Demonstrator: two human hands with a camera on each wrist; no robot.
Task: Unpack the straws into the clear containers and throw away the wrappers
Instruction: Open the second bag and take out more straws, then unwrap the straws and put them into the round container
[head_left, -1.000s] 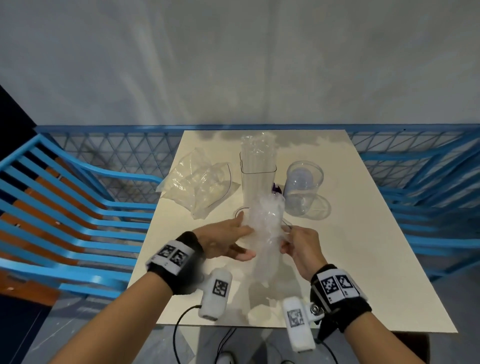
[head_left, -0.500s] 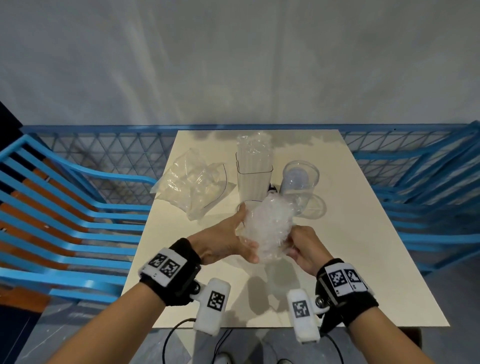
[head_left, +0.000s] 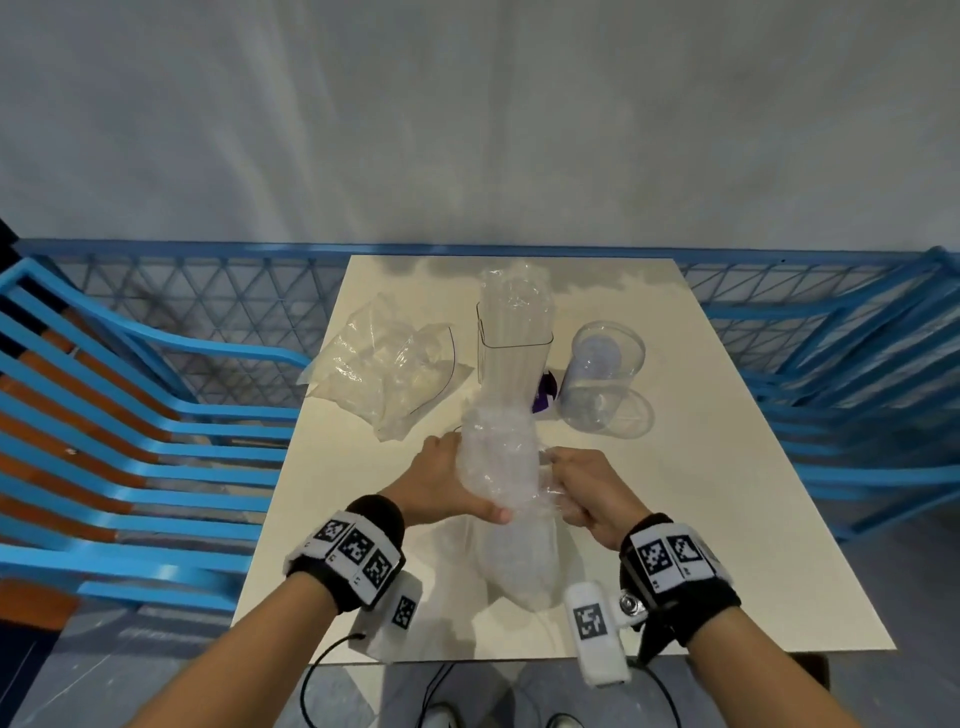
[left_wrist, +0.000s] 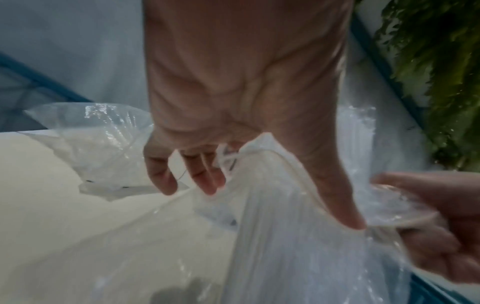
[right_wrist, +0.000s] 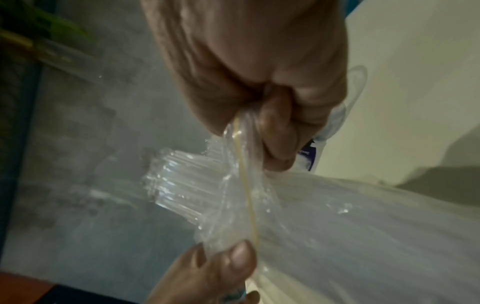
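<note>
A clear plastic bag of straws (head_left: 498, 467) is held upright over the near middle of the table (head_left: 701, 519). My left hand (head_left: 447, 483) grips its left side, thumb across the front. My right hand (head_left: 576, 493) pinches the bunched wrapper and a thin yellow rubber band (right_wrist: 246, 185). Clear straws (right_wrist: 176, 185) stick out of the bag's open end in the right wrist view. Behind the bag stands a tall square clear container (head_left: 514, 353) full of straws. A round clear container (head_left: 605, 374) stands to its right.
A heap of empty clear wrappers (head_left: 384, 364) lies at the table's back left. A small purple item (head_left: 545, 400) sits between the two containers. Blue slatted benches (head_left: 130, 415) and a blue mesh rail (head_left: 208, 291) border the table.
Both hands kept hold of the bag. Half a second ago it was tipped up and bunched; now its lower end hangs down toward the table's near edge.
</note>
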